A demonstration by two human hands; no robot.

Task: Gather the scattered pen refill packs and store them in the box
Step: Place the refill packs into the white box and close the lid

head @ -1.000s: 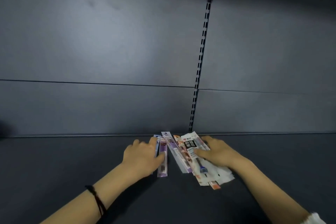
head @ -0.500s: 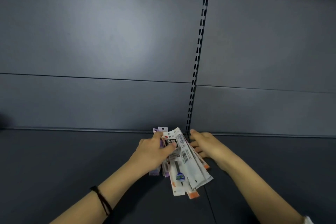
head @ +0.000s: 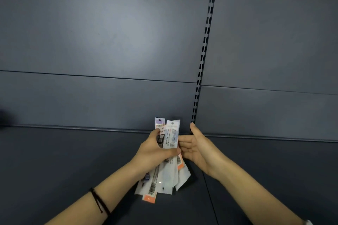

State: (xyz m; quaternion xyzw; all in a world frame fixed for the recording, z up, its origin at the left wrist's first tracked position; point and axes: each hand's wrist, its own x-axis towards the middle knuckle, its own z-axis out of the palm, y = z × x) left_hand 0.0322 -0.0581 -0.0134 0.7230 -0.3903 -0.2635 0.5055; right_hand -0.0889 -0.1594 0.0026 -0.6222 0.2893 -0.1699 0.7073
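Head view is showing one bundle of pen refill packs, now being held upright and clear of the shelf, where a second ago the packs were lying fanned flat under both hands. Left hand is gripping the bundle round its middle, and the lower ends are splaying out unevenly below it. Right hand is lying open, its straight fingers touching the bundle's right edge, apparently squaring it up. Dark cord bracelet is sitting on the left wrist. Slotted upright is running up the back panel. Box is not appearing in view, so gathering is looking done and storing is remaining.
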